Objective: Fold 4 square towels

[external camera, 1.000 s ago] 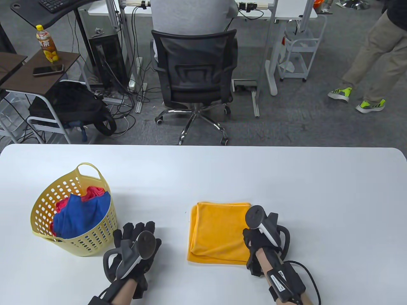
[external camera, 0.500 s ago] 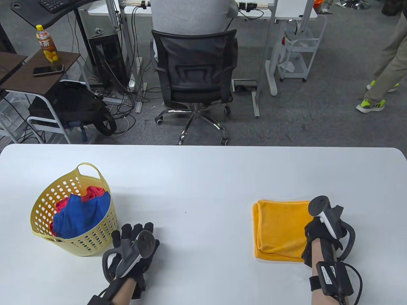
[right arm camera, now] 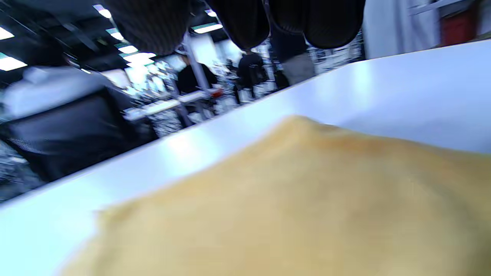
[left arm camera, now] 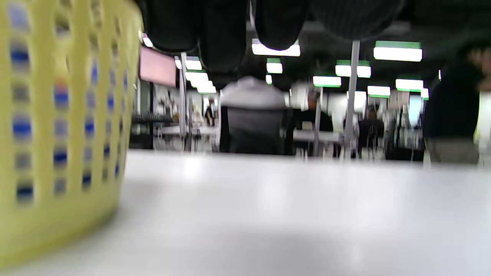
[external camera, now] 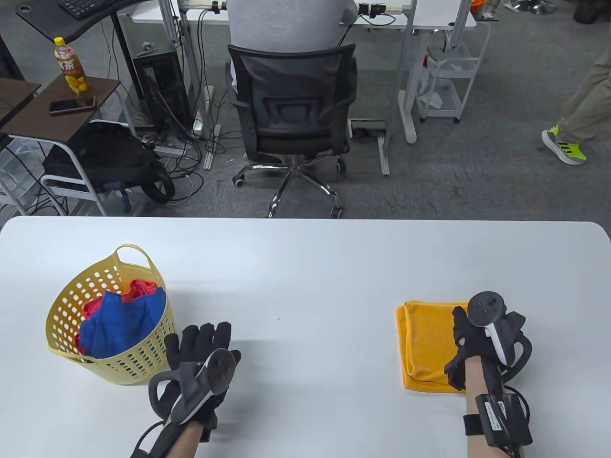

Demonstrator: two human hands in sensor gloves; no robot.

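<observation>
A folded yellow towel (external camera: 425, 343) lies flat on the white table (external camera: 305, 267) at the right front. My right hand (external camera: 458, 341) is over its right part with the fingers loose. In the right wrist view the fingertips (right arm camera: 245, 19) hang just above the towel (right arm camera: 291, 207) and grip nothing. My left hand (external camera: 210, 341) is open and empty, fingers spread, beside a yellow basket (external camera: 62, 305). The basket holds a crumpled blue towel (external camera: 119, 324) and a red one (external camera: 141, 287). The left wrist view shows the basket wall (left arm camera: 57, 134) close on the left.
The table's far edge runs across the middle of the table view. Beyond it stands a black office chair (external camera: 291, 100) with a seated person. A person in bright shoes (external camera: 565, 148) walks at the far right.
My right hand slid the folded yellow towel from the table's middle to the right side and now has its fingers loose over it. My left hand stayed beside the basket and shifted slightly.
</observation>
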